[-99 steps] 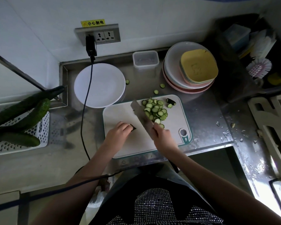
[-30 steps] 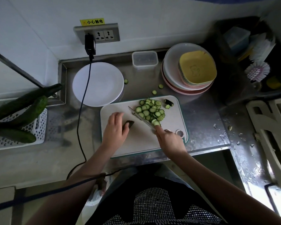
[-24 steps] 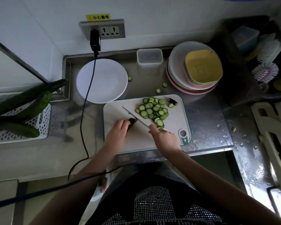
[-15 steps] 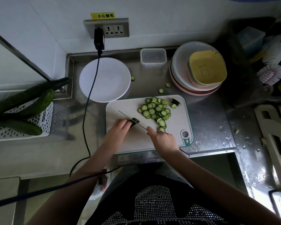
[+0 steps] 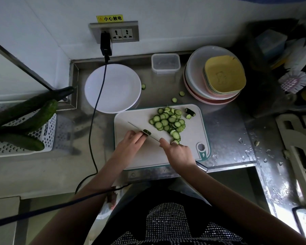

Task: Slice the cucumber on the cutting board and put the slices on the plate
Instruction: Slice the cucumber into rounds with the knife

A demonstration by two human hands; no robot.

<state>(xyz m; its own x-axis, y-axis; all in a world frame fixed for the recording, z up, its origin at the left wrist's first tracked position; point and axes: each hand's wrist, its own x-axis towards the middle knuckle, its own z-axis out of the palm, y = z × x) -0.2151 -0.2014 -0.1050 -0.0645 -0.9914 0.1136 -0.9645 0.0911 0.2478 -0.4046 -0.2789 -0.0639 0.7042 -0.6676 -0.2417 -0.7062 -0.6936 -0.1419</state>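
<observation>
A white cutting board [image 5: 134, 119] lies on the steel counter. My left hand [image 5: 129, 145] pins a short dark cucumber stub [image 5: 147, 132] to it with the fingertips. My right hand [image 5: 179, 152] grips a knife [image 5: 140, 129] whose blade rests against the right side of the stub. A heap of cucumber slices [image 5: 168, 122] lies on the board's far right half, with an end piece [image 5: 190, 111] beside it. The round white plate [image 5: 112, 88] stands beyond the board's left corner, with nothing on it.
Three stray slices [image 5: 174, 100] lie on the counter between plate and board. A stack of plates with yellow dishes [image 5: 214, 75] and a clear box [image 5: 165, 63] stand at the back. Whole cucumbers [image 5: 25, 112] rest on a white basket at left. A black cable [image 5: 95, 106] crosses the plate.
My right hand swung the knife from the slice heap back to the left. My left hand closed its fingers onto the stub, and the blade now rests against it.
</observation>
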